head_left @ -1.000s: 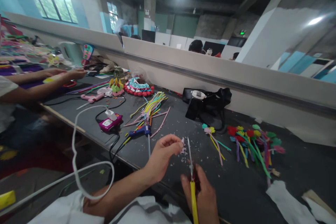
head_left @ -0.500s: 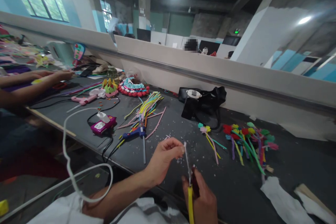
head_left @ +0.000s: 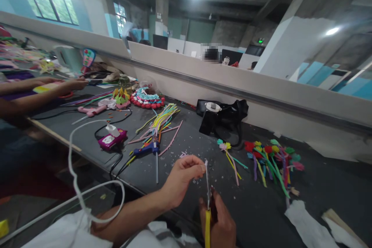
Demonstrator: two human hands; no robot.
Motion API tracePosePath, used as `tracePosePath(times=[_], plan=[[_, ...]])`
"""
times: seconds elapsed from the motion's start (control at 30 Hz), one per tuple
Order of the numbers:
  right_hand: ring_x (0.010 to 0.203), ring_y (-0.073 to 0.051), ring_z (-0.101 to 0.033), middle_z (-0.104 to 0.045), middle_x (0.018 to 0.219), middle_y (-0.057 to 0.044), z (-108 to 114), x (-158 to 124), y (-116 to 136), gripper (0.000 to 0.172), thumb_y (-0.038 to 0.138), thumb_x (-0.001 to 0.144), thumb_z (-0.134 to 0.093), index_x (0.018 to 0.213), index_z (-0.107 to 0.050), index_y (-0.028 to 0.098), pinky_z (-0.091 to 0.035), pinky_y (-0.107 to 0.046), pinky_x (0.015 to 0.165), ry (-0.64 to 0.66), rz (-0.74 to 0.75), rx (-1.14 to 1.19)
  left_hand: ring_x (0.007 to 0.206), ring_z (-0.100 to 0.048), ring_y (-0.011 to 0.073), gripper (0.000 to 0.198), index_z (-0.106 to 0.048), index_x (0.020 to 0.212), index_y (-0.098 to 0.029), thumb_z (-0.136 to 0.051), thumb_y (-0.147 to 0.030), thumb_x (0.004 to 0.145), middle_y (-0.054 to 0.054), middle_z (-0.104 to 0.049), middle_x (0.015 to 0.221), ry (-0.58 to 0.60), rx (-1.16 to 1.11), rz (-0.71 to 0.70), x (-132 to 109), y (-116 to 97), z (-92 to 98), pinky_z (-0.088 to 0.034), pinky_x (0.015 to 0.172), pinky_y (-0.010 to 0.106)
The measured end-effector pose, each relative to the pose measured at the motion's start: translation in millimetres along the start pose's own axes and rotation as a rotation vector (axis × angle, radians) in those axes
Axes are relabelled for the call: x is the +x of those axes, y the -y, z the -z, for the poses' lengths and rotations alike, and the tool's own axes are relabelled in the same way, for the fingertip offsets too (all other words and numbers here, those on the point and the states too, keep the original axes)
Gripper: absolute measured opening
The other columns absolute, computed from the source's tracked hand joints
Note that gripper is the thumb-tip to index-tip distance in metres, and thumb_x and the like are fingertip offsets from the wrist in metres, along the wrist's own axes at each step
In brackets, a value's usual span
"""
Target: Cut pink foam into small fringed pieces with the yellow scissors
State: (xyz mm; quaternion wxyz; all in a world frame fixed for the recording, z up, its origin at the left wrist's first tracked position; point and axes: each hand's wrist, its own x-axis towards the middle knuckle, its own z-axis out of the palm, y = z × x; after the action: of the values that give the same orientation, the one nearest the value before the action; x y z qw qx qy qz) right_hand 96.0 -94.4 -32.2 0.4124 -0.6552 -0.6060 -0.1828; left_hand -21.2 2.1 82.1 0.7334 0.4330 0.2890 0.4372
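Pinching at the near side of a dark worktable (head_left: 255, 209), the left hand (head_left: 183, 176) is bringing thumb and forefinger together at the tips and is holding a small pale lavender piece (head_left: 206, 162), mostly hidden by fingers and blade. The right hand (head_left: 219, 219) is curling closed around yellow-handled scissors (head_left: 207, 221), which are pointing away from the wearer, their tip reaching just beside the left fingertips. The blades are showing nearly edge-on, so cannot tell how far apart they are standing. Fine pale clippings (head_left: 198, 181) are lying scattered below and around both hands; some longer lavender strips (head_left: 183, 155) are lying just beyond the left hand. Left of it, a blue glue gun (head_left: 151, 147) is resting by a loose bundle of pastel chenille stems (head_left: 165, 118). Farther left, a purple power strip (head_left: 113, 139) is sitting with a white plug in it, a pink glue gun (head_left: 91, 111) lying behind. To the right, a small chenille flower bunch (head_left: 224, 146) is lying near a larger multicoloured bunch (head_left: 270, 153), stems trailing toward the wearer. A black bag (head_left: 240, 109) is slumping against the low partition (head_left: 261, 93). At far left, a co-worker's hands (head_left: 76, 84) are working over the same table.
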Motion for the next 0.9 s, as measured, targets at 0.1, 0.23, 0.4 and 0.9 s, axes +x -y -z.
tracePosePath(times=[0.1, 0.23, 0.4, 0.9], plan=[[0.073, -0.019, -0.072, -0.074, 0.090, -0.012, -1.9, -1.3, 4.2, 0.041, 0.044, 0.093, -0.050, 0.105, -0.066, 0.009, -0.054, -0.024, 0.064, -0.012, -0.082, 0.022, 0.060, -0.046, 0.0093, 0.009, -0.066, 0.067, -0.015, -0.071, -0.022, 0.069, -0.001, -0.058, 0.063, -0.003, -0.011, 0.000, 0.3, 0.5, -1.4, -0.034, 0.060, 0.022], [0.071, -0.020, -0.072, -0.074, 0.090, -0.011, -2.9, -3.8, 7.0, 0.041, 0.045, 0.093, -0.050, 0.105, -0.068, 0.011, -0.055, -0.027, 0.063, 0.025, -0.156, 0.021, 0.059, -0.045, 0.0094, 0.010, -0.065, 0.065, -0.015, -0.071, -0.022, 0.067, -0.001, -0.057, 0.062, -0.013, -0.013, 0.004, 1.3, 2.1, -2.7, -0.034, 0.059, 0.022], [0.066, -0.020, -0.071, -0.075, 0.085, -0.010, -5.8, -5.8, 5.0, 0.047, 0.050, 0.094, -0.042, 0.103, -0.070, 0.014, -0.055, -0.027, 0.060, 0.057, -0.228, 0.056, 0.058, -0.043, 0.0089, 0.009, -0.065, 0.065, -0.015, -0.070, -0.021, 0.067, -0.002, -0.056, 0.061, -0.023, -0.018, 0.005, 3.9, 4.0, -3.4, -0.032, 0.058, 0.022], [0.055, -0.018, -0.068, -0.073, 0.072, -0.008, -5.6, -0.3, 5.1, 0.050, 0.054, 0.094, -0.039, 0.096, -0.071, 0.014, -0.049, -0.024, 0.052, 0.113, -0.305, 0.157, 0.058, -0.043, 0.0093, 0.010, -0.064, 0.064, -0.014, -0.069, -0.022, 0.066, -0.002, -0.055, 0.060, 0.003, 0.007, 0.035, 7.3, 4.6, -5.5, -0.032, 0.059, 0.022]])
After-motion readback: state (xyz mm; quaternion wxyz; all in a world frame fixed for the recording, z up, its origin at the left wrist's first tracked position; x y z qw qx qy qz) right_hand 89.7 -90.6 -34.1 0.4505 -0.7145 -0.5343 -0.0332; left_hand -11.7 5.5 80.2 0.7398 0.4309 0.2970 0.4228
